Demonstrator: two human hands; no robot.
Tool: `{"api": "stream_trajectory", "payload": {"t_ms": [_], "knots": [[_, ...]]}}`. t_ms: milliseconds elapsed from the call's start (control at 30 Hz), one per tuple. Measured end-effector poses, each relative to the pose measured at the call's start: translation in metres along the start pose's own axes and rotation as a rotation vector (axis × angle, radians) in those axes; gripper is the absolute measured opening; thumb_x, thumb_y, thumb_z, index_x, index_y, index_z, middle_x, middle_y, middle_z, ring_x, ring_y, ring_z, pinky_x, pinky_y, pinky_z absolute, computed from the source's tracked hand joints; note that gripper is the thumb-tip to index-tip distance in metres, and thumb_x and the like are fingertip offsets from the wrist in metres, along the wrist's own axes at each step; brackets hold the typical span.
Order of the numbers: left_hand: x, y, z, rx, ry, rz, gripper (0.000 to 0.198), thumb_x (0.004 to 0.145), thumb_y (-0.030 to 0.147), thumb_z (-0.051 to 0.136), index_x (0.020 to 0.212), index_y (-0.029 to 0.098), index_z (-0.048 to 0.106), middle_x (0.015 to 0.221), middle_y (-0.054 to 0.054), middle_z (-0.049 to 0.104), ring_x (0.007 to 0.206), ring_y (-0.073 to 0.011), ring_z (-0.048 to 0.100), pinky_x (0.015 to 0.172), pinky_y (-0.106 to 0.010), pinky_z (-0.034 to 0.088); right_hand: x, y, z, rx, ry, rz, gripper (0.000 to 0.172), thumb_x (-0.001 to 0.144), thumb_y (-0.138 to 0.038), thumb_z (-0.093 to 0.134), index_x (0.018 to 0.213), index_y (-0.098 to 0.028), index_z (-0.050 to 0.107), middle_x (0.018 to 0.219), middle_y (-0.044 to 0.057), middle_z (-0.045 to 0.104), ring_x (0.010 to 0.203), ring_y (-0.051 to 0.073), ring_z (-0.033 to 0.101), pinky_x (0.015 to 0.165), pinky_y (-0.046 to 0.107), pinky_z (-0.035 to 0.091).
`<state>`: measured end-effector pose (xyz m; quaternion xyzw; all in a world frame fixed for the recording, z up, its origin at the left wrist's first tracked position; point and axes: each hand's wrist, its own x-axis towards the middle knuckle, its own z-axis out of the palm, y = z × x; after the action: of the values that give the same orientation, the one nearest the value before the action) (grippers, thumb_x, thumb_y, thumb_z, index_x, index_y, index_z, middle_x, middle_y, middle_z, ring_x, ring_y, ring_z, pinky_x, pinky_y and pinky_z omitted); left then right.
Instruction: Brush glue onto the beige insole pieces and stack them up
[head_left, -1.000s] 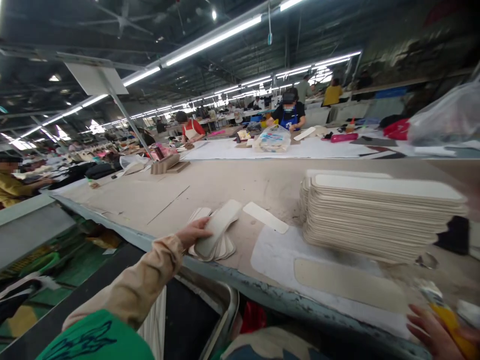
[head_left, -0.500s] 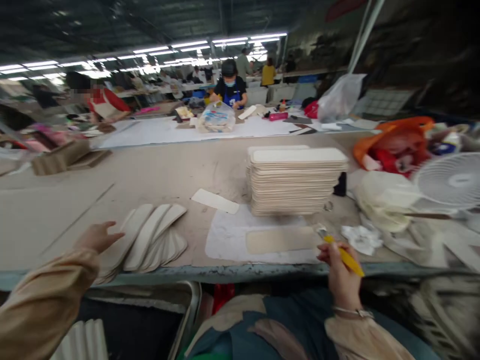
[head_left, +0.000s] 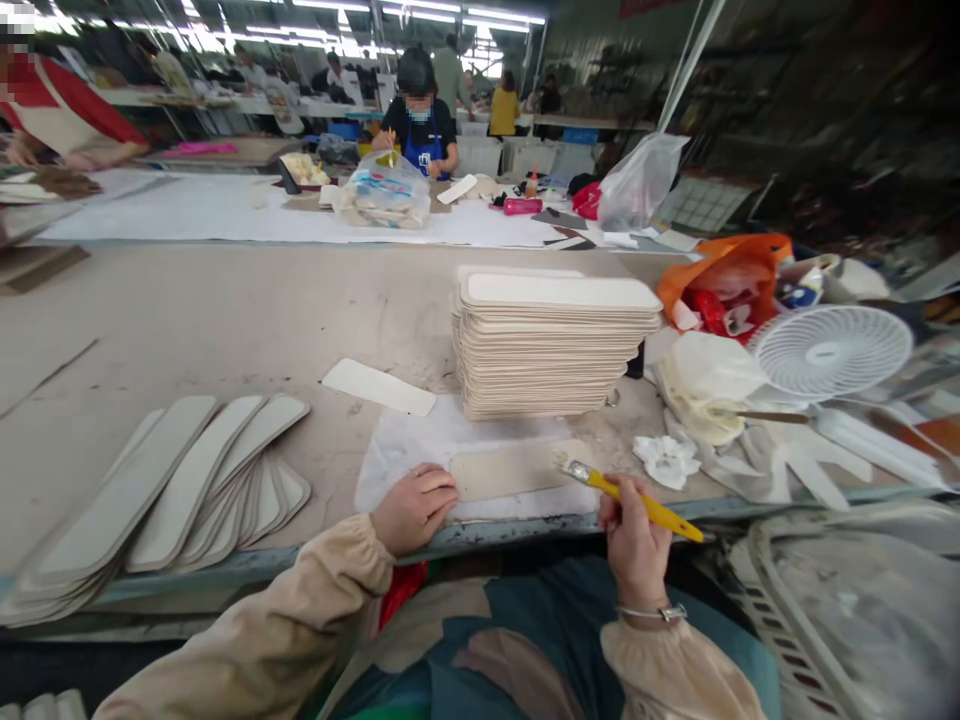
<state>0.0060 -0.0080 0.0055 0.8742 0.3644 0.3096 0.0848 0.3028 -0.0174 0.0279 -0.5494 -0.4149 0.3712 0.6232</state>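
Observation:
A beige strip (head_left: 510,472) with rounded ends lies on a white sheet (head_left: 390,440) near the table's front edge. The fingertips of my left hand (head_left: 416,508) rest at its left end, fingers close together with nothing held in them. My right hand (head_left: 636,520) grips a yellow-handled brush (head_left: 652,512), whose bristles touch the strip's right end. Behind the strip stands a tall stack of cream strips (head_left: 555,350). One loose white piece (head_left: 379,386) lies left of that stack. More strips (head_left: 127,485) are fanned out at the left.
On the right are a white fan (head_left: 831,352), an orange bag (head_left: 727,275), crumpled white paper (head_left: 666,460) and plastic wrapping. Below the table edge at right stands a pale basket (head_left: 780,640). Across the table a person (head_left: 424,130) works beside a plastic bag (head_left: 386,190).
My left hand has moved right, from beside the fanned strips to the strip on the white sheet. The brush has come onto that strip's right end. The view has shifted.

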Motion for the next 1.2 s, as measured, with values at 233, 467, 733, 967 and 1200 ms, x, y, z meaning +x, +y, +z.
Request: {"api": "stream_trajectory", "payload": {"t_ms": [233, 467, 733, 967, 1200], "knots": [[-0.008, -0.006, 0.005, -0.018, -0.012, 0.017, 0.021, 0.088, 0.013, 0.05, 0.096, 0.017, 0.068, 0.095, -0.008, 0.071, 0.089, -0.0176, 0.061, 0.081, -0.033, 0.053, -0.008, 0.002, 0.057, 0.056, -0.32, 0.237, 0.031, 0.087, -0.049, 0.053, 0.089, -0.019, 0.053, 0.05, -0.008, 0.043, 0.039, 0.007, 0.036, 0.037, 0.018, 0.029], [-0.003, -0.003, 0.003, 0.006, -0.028, 0.004, 0.021, 0.089, 0.015, 0.047, 0.091, 0.017, 0.068, 0.09, -0.008, 0.071, 0.083, -0.017, 0.062, 0.077, -0.033, 0.052, -0.009, 0.014, 0.096, -0.12, -0.48, 0.247, 0.031, 0.087, -0.05, 0.051, 0.084, -0.02, 0.051, 0.048, -0.008, 0.043, 0.038, 0.008, 0.034, 0.037, 0.019, 0.026], [-0.002, -0.002, 0.003, 0.006, -0.011, 0.015, 0.016, 0.087, 0.012, 0.051, 0.089, 0.017, 0.067, 0.089, -0.006, 0.071, 0.082, -0.0163, 0.062, 0.077, -0.032, 0.05, 0.033, 0.013, 0.045, -0.396, -0.242, 0.139, 0.034, 0.083, -0.053, 0.053, 0.079, -0.019, 0.056, 0.048, -0.005, 0.05, 0.038, 0.01, 0.041, 0.038, 0.022, 0.031], [-0.002, -0.003, 0.005, 0.024, 0.02, 0.03, 0.017, 0.088, 0.014, 0.051, 0.09, 0.018, 0.067, 0.089, -0.005, 0.071, 0.081, -0.0162, 0.061, 0.077, -0.032, 0.051, 0.059, -0.004, -0.004, -0.729, -0.061, -0.016, 0.039, 0.085, -0.054, 0.047, 0.077, -0.018, 0.06, 0.046, -0.002, 0.054, 0.046, 0.016, 0.053, 0.052, 0.027, 0.041], [0.0, -0.002, 0.003, 0.049, 0.037, 0.04, 0.021, 0.09, 0.016, 0.048, 0.089, 0.019, 0.068, 0.087, -0.005, 0.071, 0.08, -0.0155, 0.062, 0.076, -0.031, 0.052, 0.037, -0.004, -0.006, -1.173, -0.11, -0.482, 0.032, 0.094, -0.039, 0.04, 0.086, -0.017, 0.062, 0.061, 0.005, 0.061, 0.052, 0.016, 0.055, 0.05, 0.026, 0.035]]}}
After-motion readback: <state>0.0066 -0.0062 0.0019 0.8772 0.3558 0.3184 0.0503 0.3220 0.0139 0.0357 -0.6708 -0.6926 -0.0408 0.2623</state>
